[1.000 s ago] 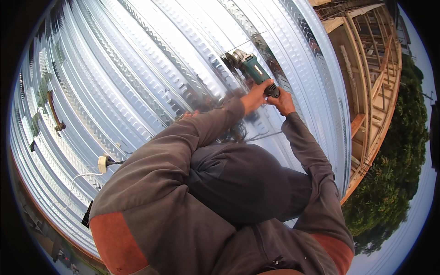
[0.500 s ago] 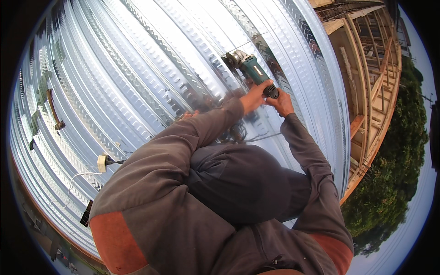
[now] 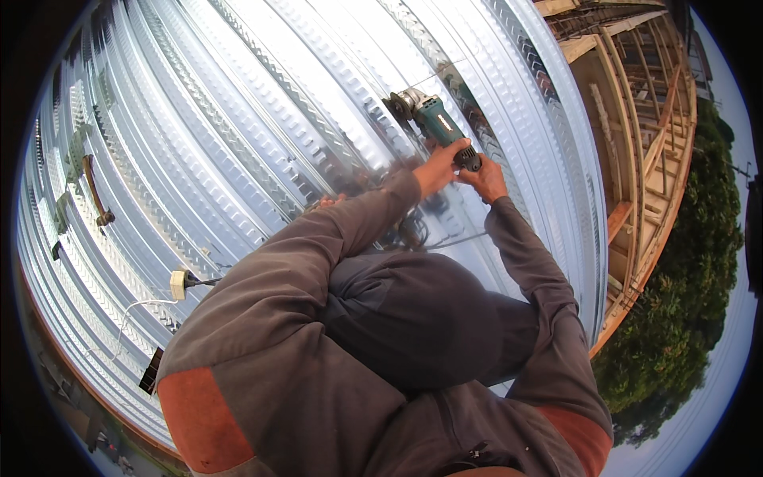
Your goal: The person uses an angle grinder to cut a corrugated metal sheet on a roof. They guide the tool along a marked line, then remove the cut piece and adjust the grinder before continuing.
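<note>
A teal and black angle grinder (image 3: 442, 126) is held out ahead of me, its disc end pointing to the upper left over the ribbed metal decking (image 3: 270, 103). My left hand (image 3: 439, 168) is closed round the lower part of its body. At the black rear end, my right hand (image 3: 486, 176) grips it with bent fingers. Thin dark lines run across the shiny sheet, one just beyond the disc. Whether the disc touches the metal, I cannot tell.
To the left, a white socket block (image 3: 178, 284) with a plugged-in black cord lies on the decking. Farther left is a hammer-like tool (image 3: 97, 191). Timber framing (image 3: 636, 143) borders the right side, with trees (image 3: 675, 318) beyond. My bent knee (image 3: 421, 310) is below my hands.
The grinder has shifted very slightly to the left and down, both hands still on it. Little else differs.
</note>
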`<state>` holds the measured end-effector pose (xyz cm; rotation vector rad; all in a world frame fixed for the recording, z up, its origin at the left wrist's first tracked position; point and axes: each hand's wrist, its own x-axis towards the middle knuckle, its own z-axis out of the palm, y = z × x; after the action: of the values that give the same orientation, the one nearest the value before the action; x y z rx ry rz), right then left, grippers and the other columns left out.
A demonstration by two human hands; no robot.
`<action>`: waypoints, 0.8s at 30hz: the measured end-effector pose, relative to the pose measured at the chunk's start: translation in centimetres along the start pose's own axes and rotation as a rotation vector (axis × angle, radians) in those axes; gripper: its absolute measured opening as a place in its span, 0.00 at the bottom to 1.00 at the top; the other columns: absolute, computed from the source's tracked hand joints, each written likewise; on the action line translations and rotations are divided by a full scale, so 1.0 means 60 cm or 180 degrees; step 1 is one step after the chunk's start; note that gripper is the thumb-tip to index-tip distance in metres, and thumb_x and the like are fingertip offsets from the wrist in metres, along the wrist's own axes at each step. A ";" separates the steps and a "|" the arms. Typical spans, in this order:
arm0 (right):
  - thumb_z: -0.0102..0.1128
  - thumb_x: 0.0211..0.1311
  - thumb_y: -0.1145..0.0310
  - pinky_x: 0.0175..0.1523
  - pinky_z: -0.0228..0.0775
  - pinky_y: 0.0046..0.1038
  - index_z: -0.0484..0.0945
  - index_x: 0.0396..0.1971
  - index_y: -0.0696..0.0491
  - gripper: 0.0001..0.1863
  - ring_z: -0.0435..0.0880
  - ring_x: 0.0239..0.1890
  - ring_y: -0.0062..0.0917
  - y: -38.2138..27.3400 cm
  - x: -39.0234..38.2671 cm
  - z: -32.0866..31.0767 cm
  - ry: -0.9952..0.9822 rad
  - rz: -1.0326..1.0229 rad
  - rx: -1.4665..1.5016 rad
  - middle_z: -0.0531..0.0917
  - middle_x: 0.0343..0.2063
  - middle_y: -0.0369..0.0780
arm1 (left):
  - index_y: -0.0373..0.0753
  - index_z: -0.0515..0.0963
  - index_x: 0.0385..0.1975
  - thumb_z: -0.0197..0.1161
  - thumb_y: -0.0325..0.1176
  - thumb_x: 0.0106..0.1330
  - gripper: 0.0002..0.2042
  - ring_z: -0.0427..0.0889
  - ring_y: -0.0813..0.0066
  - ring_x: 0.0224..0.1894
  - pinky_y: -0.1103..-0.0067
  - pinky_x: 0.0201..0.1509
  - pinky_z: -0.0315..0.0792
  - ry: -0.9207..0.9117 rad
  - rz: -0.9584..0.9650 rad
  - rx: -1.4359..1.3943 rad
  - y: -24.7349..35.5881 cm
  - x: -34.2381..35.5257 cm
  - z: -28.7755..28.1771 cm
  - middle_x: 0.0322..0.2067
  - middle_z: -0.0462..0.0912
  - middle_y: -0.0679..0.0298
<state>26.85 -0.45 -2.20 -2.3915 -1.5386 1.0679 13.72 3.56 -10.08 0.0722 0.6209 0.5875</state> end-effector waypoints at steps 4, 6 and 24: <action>0.72 0.44 0.57 0.45 0.76 0.37 0.81 0.43 0.61 0.28 0.88 0.38 0.40 -0.005 -0.002 -0.001 -0.0021 -0.0005 -0.0024 0.87 0.34 0.51 | 0.45 0.68 0.52 0.70 0.45 0.63 0.24 0.82 0.68 0.46 0.58 0.42 0.83 -0.0010 0.0001 -0.0054 0.001 -0.002 -0.001 0.45 0.76 0.65; 0.72 0.45 0.57 0.45 0.76 0.38 0.81 0.43 0.61 0.28 0.88 0.38 0.40 -0.006 -0.003 -0.001 0.0019 -0.0041 -0.0099 0.87 0.34 0.51 | 0.45 0.69 0.52 0.70 0.45 0.63 0.23 0.83 0.68 0.46 0.58 0.42 0.83 -0.0005 -0.0013 -0.0081 0.000 -0.002 -0.002 0.45 0.76 0.65; 0.72 0.41 0.58 0.41 0.76 0.37 0.81 0.43 0.61 0.29 0.87 0.33 0.39 0.008 -0.036 0.000 0.0054 0.0148 0.0103 0.87 0.30 0.50 | 0.43 0.70 0.52 0.66 0.48 0.66 0.22 0.83 0.66 0.46 0.60 0.39 0.84 -0.0186 -0.0183 0.0023 -0.020 -0.015 0.001 0.45 0.79 0.62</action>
<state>26.67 -2.46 -1.33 -2.4197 -1.4559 1.0701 13.76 2.05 -9.84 0.0778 0.5667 0.5258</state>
